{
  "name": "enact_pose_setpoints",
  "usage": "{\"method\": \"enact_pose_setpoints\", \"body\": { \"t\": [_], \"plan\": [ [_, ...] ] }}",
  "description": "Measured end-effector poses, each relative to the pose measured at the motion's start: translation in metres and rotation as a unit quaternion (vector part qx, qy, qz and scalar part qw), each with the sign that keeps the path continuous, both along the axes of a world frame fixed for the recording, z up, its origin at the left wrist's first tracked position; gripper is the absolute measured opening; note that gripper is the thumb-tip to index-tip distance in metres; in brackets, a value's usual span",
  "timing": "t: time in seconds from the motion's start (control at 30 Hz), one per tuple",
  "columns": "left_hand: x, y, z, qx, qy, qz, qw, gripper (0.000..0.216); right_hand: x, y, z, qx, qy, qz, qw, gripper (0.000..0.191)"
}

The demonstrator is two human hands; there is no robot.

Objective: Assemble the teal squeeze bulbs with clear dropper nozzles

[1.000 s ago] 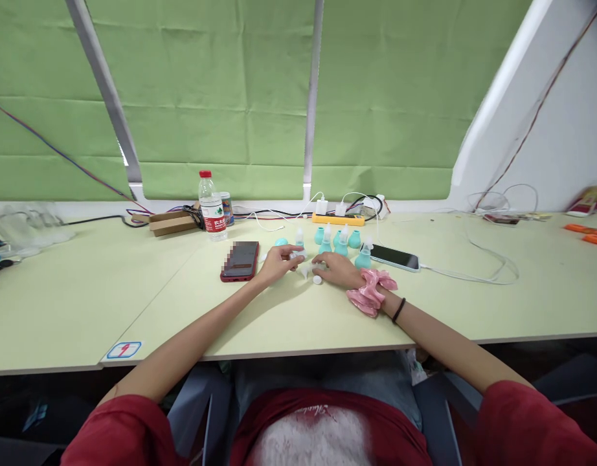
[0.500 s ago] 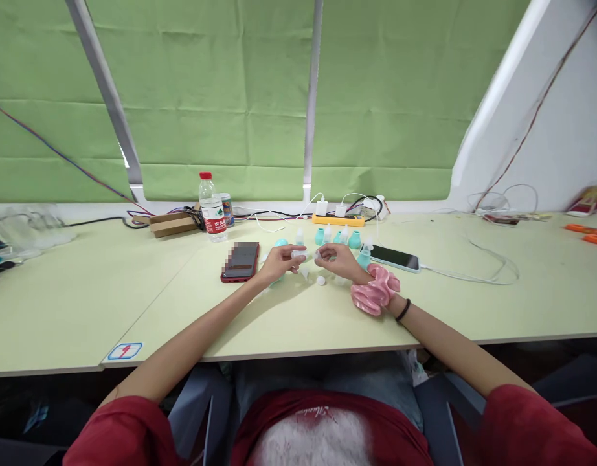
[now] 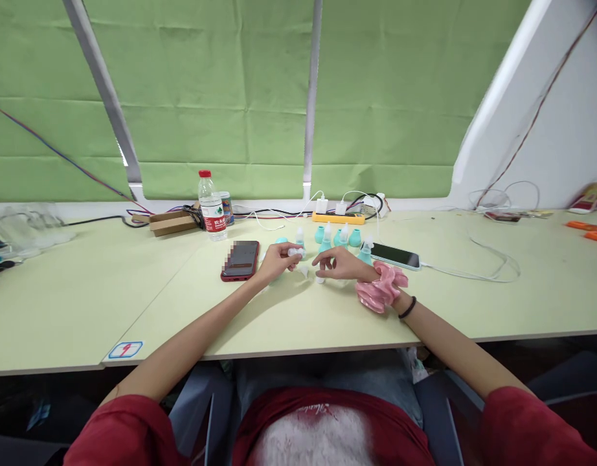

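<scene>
My left hand [image 3: 280, 260] is closed, with thumb and fingers pinching a small translucent plastic piece [image 3: 295, 252]. Just to its right, my right hand [image 3: 338, 264] hovers low over the table, fingers apart and bent. Its fingertips are right by a small white cap [image 3: 320, 280], partly covered by them; whether they touch is unclear. A white funnel-shaped tip [image 3: 304, 271] lies between the hands. Behind them stand several teal squeeze bulbs [image 3: 355, 237], some topped with clear nozzles [image 3: 344, 232]. One bulb with a nozzle [image 3: 366, 250] is beside my right wrist.
A red-cased phone [image 3: 240, 260] lies left of my hands, and another phone [image 3: 392, 255] on a white cable lies to the right. At the back are a water bottle [image 3: 212, 210], a can [image 3: 226, 207], a cardboard box [image 3: 173, 223] and a yellow power strip [image 3: 338, 218].
My right hand has moved slightly down towards the white cap, and its fingers have spread; the small pale piece at its fingertips no longer shows there. My left hand still holds its translucent piece.
</scene>
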State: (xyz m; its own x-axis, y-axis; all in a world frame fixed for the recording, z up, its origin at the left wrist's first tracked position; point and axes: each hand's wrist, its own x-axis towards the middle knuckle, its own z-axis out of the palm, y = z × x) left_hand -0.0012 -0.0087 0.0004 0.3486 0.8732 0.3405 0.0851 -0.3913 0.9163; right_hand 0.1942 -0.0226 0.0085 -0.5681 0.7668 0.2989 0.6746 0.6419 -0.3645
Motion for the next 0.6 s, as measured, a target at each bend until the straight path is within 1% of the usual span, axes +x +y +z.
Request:
{"method": "enact_pose_setpoints", "body": {
  "t": [0.07,0.2,0.27,0.33,0.47,0.53,0.6],
  "plan": [
    [-0.0006,-0.0012,0.0005,0.014,0.014,0.006,1.000,0.036,-0.0005,-0.0033,0.0007,-0.020,-0.031,0.022,0.999,0.027],
    [-0.0007,-0.0030,-0.0001,0.021,0.045,0.003,0.999,0.035,-0.0010,-0.0041,-0.0031,-0.002,-0.071,-0.007,0.997,0.019],
    [-0.0002,-0.0027,-0.0010,0.016,0.049,-0.005,0.999,0.036,-0.0008,-0.0030,-0.0035,0.007,-0.054,-0.005,0.998,0.017],
    [0.0002,-0.0017,-0.0022,0.020,0.048,-0.016,0.999,0.035,-0.0001,-0.0019,-0.0016,0.021,-0.011,-0.006,1.000,0.018],
    [0.0001,0.0012,-0.0046,0.052,0.057,-0.016,0.997,0.031,0.0018,0.0001,0.0028,0.047,0.081,-0.031,0.995,0.018],
    [-0.0006,0.0022,-0.0050,0.066,0.064,-0.003,0.996,0.030,0.0015,0.0010,0.0017,0.050,0.077,-0.040,0.995,0.017],
    [-0.0010,0.0023,-0.0046,0.073,0.064,0.011,0.995,0.031,0.0003,0.0017,-0.0023,0.051,0.025,-0.050,0.997,0.016]
  ]
}}
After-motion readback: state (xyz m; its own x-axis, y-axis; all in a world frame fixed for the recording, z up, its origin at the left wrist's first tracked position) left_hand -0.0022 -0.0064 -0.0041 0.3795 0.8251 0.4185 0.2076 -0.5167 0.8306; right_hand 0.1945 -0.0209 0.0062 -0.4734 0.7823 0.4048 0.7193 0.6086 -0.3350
